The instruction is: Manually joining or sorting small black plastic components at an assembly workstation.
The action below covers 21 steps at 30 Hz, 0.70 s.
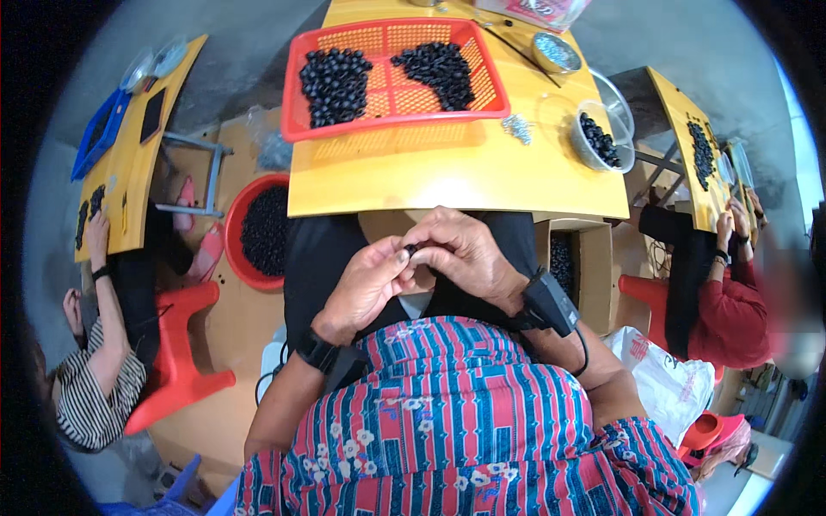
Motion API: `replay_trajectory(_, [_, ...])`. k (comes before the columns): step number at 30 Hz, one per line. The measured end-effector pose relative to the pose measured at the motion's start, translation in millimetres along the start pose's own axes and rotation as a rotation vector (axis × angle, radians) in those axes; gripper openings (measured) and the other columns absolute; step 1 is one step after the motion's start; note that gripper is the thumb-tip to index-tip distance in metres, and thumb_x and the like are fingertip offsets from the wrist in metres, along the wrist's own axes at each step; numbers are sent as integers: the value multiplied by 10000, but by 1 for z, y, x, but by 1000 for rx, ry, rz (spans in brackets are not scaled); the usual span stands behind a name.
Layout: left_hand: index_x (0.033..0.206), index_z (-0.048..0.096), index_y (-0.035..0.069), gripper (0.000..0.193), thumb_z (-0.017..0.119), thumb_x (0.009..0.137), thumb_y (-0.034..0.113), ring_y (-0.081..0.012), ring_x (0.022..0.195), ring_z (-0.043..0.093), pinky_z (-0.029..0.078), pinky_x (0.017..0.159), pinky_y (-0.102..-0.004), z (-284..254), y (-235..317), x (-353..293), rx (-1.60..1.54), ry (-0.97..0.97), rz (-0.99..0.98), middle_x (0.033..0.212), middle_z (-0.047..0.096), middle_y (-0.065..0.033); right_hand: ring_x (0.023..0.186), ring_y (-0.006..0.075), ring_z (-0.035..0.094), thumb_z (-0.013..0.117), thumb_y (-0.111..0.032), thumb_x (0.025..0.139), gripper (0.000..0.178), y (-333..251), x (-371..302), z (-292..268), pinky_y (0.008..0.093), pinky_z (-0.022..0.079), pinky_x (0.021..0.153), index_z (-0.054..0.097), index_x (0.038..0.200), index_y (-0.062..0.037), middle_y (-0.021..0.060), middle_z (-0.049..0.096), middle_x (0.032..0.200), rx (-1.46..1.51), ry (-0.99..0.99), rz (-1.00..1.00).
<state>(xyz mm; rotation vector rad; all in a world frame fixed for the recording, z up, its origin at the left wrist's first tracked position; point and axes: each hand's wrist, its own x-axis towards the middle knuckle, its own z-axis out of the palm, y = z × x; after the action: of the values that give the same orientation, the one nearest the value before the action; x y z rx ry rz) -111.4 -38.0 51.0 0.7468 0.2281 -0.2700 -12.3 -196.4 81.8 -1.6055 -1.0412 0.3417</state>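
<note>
Over my lap, just short of the yellow table's [430, 185] near edge, my two hands meet. Between the fingertips of my left hand [370, 279] and my right hand [465, 258] is a small black part [410, 249]; its exact kind is too small to tell. Both hands pinch it. Beyond them on the table stands a red plastic basket [396, 127] with two heaps of small black parts, rounder ones [334, 86] on the left and other ones [439, 76] on the right. A clear bowl [594, 159] of black pieces sits at the table's right edge.
Small silvery pieces [517, 129] lie beside the basket; a bowl [556, 53] at the back right holds more. A red tub [232, 236] of black parts is on the floor at left, a cardboard box [594, 267] at right. Co-workers sit at tables on both sides.
</note>
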Motion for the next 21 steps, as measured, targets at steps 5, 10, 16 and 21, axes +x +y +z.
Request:
replay_trajectory(5, [1049,546,48,145,534,931,133,-69,736,493,454,716,-242,-9,0,7,-4,-66,-38,816,525,17,793,221,563,668,-78,788,138,3,0,-2,321,450,741,659,917,-28,74,608,809,48,-10,1])
replay_trajectory(10, [1053,561,81,190,610,892,171,-105,769,501,459,746,-285,-29,-3,11,-7,-119,-27,893,554,-7,774,208,599,659,-21,782,72,4,4,-29,300,480,707,667,853,-14,88,624,804,-96,190,84])
replay_trajectory(16, [1004,553,77,161,618,887,167,-95,762,502,466,724,-271,-38,-6,18,47,-61,-35,868,549,-4,700,167,601,645,-19,783,105,46,-1,-89,272,488,662,665,884,1,96,632,808,-244,589,370])
replay_trajectory(21, [1004,550,76,142,605,892,144,-87,757,504,469,727,-261,-33,-4,20,74,-25,-59,860,542,11,620,175,567,679,-79,772,145,62,2,-122,291,477,607,666,901,-16,109,607,760,-458,673,474])
